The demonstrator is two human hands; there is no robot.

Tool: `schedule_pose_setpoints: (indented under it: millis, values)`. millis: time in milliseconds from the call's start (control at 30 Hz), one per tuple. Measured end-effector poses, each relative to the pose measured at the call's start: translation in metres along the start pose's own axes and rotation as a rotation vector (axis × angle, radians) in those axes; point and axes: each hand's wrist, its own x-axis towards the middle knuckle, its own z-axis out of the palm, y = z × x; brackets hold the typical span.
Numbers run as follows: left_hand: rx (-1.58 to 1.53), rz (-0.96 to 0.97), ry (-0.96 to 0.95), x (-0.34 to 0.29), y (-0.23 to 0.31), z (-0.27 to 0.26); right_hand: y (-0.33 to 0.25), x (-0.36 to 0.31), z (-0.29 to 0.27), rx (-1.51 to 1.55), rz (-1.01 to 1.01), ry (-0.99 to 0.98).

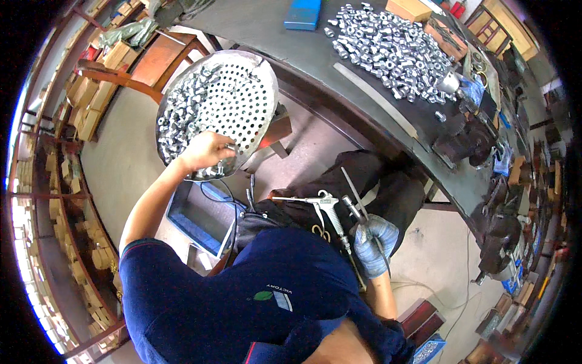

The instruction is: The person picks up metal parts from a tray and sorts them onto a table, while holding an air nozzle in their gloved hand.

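My bare left hand (207, 151) is over the near edge of a round perforated metal pan (242, 91). Its fingers are closed on a small metal fitting (229, 147). Many similar shiny fittings (182, 109) lie heaped along the pan's left side. My right hand (376, 239), in a grey-blue glove, closes around a long thin file-like rod (354, 188) that points up and away. Another metal fitting (351, 206) sticks out beside the rod at the same hand. A silver air blow gun (329, 209) lies by my lap, left of the glove.
A large pile of metal fittings (394, 54) covers part of the dark workbench (339, 91), near a blue box (302, 14) and a vise (464, 142). Below the pan is a blue bin (200, 218). A wooden stool (160, 60) and shelves (91, 255) stand left.
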Motion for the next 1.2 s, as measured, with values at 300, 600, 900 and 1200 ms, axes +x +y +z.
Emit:
schedule_pose_setpoints:
  millis: [300,600,900,1200]
  values:
    - [-1.018,0.097,-0.101,0.040,0.125,-0.001,-0.010,0.024,0.002,-0.043,-0.123,0.009]
    - [-0.640,0.417,-0.147,0.066,0.173,0.041,-0.010,0.035,-0.002,-0.156,-0.111,-0.023]
    - [-0.193,0.667,0.098,0.070,0.187,0.048,-0.011,0.038,0.000,-0.316,-0.095,-0.091]
    - [-0.471,0.612,-0.141,0.079,0.187,0.050,0.000,0.029,0.001,-0.122,-0.013,-0.016]
